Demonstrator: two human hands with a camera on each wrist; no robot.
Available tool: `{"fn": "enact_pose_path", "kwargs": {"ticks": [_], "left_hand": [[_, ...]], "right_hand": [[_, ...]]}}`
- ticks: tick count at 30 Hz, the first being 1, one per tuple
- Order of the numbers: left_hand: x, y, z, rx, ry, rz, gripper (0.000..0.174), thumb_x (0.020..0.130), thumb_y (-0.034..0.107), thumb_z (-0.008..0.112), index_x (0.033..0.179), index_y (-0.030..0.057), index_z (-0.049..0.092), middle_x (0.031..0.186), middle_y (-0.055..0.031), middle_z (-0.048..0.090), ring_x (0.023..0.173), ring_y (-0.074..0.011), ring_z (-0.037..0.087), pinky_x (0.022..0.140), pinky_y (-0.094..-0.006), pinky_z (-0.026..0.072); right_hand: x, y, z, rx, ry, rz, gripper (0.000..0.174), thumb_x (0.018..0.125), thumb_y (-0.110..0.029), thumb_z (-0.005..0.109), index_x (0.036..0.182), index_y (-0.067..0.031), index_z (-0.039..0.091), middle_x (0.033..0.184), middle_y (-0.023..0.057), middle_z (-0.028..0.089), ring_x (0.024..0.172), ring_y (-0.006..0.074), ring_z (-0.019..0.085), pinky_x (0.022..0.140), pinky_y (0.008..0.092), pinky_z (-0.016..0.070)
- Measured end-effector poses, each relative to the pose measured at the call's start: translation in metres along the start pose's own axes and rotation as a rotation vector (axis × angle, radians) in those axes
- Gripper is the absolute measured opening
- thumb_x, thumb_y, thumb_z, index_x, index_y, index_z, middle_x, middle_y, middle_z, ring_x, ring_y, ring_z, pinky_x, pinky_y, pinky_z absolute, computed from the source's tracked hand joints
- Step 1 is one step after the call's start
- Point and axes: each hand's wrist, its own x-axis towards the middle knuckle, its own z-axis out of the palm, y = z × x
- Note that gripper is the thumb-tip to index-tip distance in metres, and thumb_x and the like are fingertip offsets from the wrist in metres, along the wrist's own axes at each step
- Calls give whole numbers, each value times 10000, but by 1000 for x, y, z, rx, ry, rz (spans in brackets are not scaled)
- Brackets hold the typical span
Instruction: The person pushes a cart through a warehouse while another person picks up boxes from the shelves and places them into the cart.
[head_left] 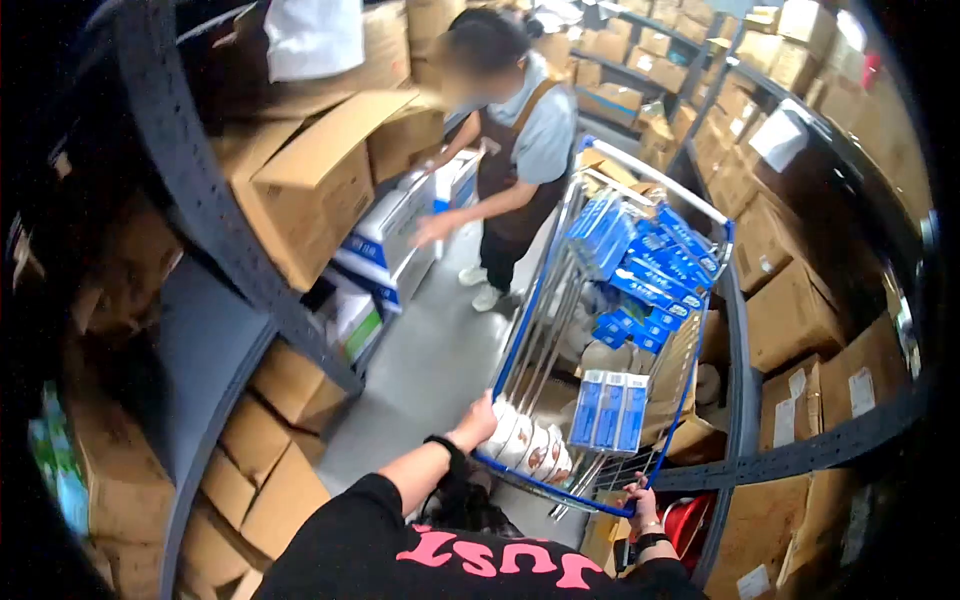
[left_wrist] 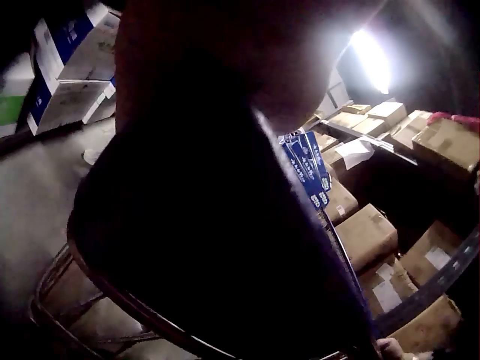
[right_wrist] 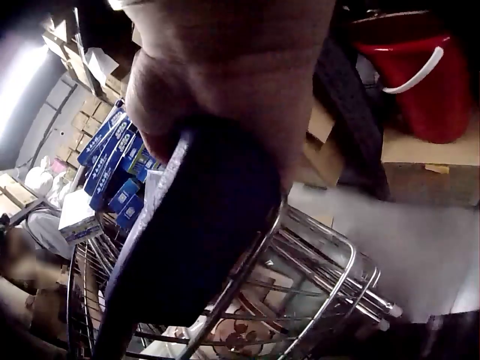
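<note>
A shopping cart with a blue rim (head_left: 526,300) stands in front of me, its handle bar towards me. My left hand (head_left: 478,425) grips the near left corner of the handle. At the near right corner, my right hand (head_left: 640,502) holds the same blue handle, which looms large and dark in the right wrist view (right_wrist: 202,225). Inside the cart lie several blue boxes (head_left: 655,270), a row of blue-and-white boxes (head_left: 610,410) and, close to my left hand, white round packs (head_left: 525,440) with brown prints.
Left of the cart, another person (head_left: 530,150) in an apron reaches towards white-and-blue boxes (head_left: 395,225) by the shelf. An open carton (head_left: 310,200) juts into the aisle. Shelving with cartons (head_left: 795,315) runs close along the right. A red bucket (right_wrist: 420,90) stands near my right hand.
</note>
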Motion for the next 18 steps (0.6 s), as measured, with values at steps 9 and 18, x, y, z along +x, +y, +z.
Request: {"fn": "enact_pose_path", "kwargs": {"ticks": [9, 18], "left_hand": [[5, -18, -20, 11, -12, -50, 360, 722, 58, 321, 1070, -30, 352, 885, -299, 493, 857, -420, 469, 761, -455, 368], [-9, 10, 45, -42, 50, -100, 365, 729, 75, 380, 1089, 17, 364, 948, -271, 487, 906, -395, 462, 793, -427, 366]], "right_hand": [[4, 20, 22, -15, 6, -15, 556, 557, 18, 392, 1092, -129, 366, 648, 33, 444, 597, 191, 465, 441, 411, 444], [24, 1, -44, -52, -19, -42, 555, 548, 9, 382, 1085, -129, 369, 660, 10, 441, 678, 158, 472, 468, 363, 427]]}}
